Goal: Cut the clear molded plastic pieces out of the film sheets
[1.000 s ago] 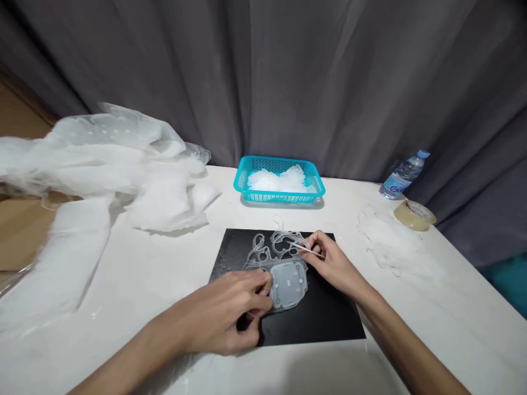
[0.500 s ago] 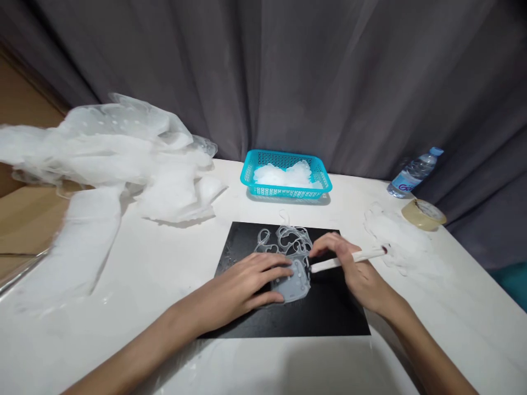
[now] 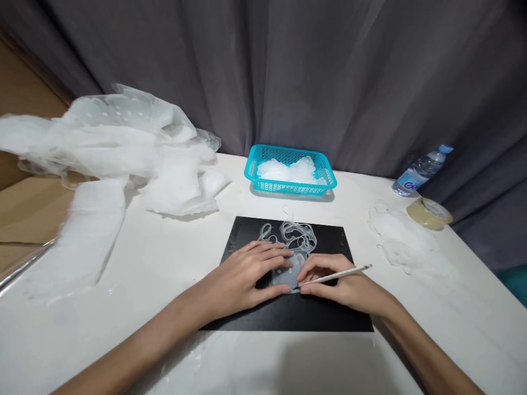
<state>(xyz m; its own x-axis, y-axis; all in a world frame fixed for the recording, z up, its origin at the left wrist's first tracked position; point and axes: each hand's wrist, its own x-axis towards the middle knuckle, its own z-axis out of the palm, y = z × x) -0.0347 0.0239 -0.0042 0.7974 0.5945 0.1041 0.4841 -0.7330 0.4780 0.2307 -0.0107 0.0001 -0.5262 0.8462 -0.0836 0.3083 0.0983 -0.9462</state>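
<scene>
From my end of the feed, going left to right, a brown cardboard box (image 3: 28,211) and a heaped pile of soft white translucent sheets and bags (image 3: 135,151) lie on the left, much as a moment ago apart from a slight shift of the view. The left hand (image 3: 247,274) is open, its fingers spread over a flat, translucent, rounded plastic piece (image 3: 288,277) on the black rectangular mat (image 3: 267,321); I read that as steadying it. Clear looping plastic strands (image 3: 300,236) lie at the piece's far side, and beyond the mat stands the turquoise perforated plastic basket (image 3: 293,189) with white translucent material (image 3: 284,173) inside. The right hand (image 3: 349,285) is closed in a pinch on a slim white stick-like tool (image 3: 337,275), and here is the newest change: its tip has gone from the piece's right edge to the near edge, close to the left thumb. To me that suggests the work has come round to another stretch of the rim. Against the earliest frame, the left hand has let go of its pinch at the left side and flattened out. Farther right, thin clear film (image 3: 399,236), a tan roll of tape (image 3: 430,214) and a blue-capped clear plastic bottle (image 3: 420,173) look unchanged on the white table (image 3: 164,252).
</scene>
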